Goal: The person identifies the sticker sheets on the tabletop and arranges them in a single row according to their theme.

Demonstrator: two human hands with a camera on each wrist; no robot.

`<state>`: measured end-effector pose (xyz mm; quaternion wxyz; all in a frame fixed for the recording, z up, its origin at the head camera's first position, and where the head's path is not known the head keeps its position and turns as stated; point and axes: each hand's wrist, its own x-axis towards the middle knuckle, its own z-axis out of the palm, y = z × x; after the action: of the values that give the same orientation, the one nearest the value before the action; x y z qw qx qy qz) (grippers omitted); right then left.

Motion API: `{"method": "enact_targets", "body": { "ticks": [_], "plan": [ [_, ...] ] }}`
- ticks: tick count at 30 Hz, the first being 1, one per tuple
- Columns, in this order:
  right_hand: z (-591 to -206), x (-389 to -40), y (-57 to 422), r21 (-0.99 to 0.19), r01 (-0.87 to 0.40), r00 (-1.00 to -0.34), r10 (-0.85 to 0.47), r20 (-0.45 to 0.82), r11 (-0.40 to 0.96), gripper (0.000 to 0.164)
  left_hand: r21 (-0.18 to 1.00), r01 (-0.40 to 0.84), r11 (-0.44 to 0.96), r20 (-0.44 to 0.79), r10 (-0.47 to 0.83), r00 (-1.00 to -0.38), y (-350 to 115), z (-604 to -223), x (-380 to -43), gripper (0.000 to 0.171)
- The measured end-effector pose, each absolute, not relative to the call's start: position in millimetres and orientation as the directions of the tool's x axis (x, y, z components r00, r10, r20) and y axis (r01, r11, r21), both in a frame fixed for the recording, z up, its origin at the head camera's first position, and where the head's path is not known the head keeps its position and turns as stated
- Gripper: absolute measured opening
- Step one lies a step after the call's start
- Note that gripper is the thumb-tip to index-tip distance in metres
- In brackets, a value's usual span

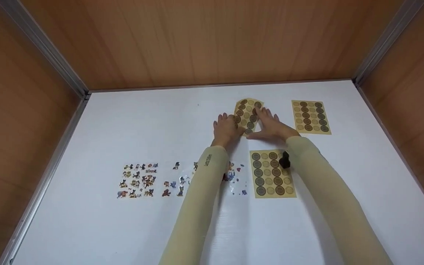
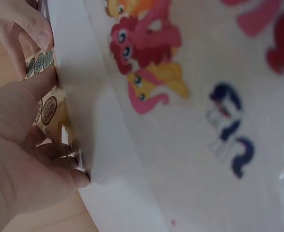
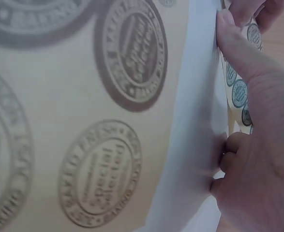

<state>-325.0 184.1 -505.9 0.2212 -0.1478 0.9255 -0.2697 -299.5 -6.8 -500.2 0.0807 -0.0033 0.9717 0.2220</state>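
Note:
A tan sheet of round stickers (image 1: 248, 109) lies towards the back of the table, its far end bowed upward. At its left edge my left hand (image 1: 225, 130) pinches it, thumb over the printed face and the other fingers curled at the side, as the left wrist view shows. My right hand (image 1: 274, 126) is at the sheet's right edge, thumb and fingers spread wide, with a fingertip on the edge and the thumb by the near corner. In the right wrist view the fingertips (image 3: 218, 186) of this hand rest on the white table.
A second tan sticker sheet (image 1: 311, 117) lies at the back right; a third (image 1: 271, 176) lies nearer, partly under the right wrist's black camera (image 1: 285, 160). Clear sheets of cartoon stickers (image 1: 138, 180) lie on the left, partly covered by the left sleeve (image 1: 201, 198). Wooden walls (image 1: 212, 44) enclose the table.

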Motion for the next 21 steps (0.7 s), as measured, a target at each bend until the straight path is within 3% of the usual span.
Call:
{"method": "enact_targets", "body": {
  "ticks": [6, 12, 17, 21],
  "plan": [
    [-504.0, -319.6, 182.4, -0.722, -0.054, -0.883, -0.370, -0.288, 0.690, 0.123, 0.475, -0.011, 0.880, -0.103, 0.043, -0.994, -7.4, -500.2, -292.0, 0.053],
    [-495.0, -323.3, 181.5, -0.938, 0.067, -0.938, -0.298, -0.175, 0.341, 0.098, 0.513, -0.011, 0.859, -0.093, 0.043, -0.995, -1.7, -496.4, -284.9, 0.044],
    [-483.5, -321.0, 179.6, -0.971, 0.149, -0.957, -0.220, -0.189, 0.186, 0.073, 0.570, -0.027, 0.821, -0.118, 0.050, -0.992, 4.0, -492.3, -277.8, 0.043],
    [-474.4, -313.7, 180.9, -0.978, 0.168, -0.955, -0.224, -0.192, 0.123, 0.058, 0.681, -0.036, 0.731, -0.156, 0.097, -0.983, 4.1, -486.6, -273.8, 0.061]
  ]
}}
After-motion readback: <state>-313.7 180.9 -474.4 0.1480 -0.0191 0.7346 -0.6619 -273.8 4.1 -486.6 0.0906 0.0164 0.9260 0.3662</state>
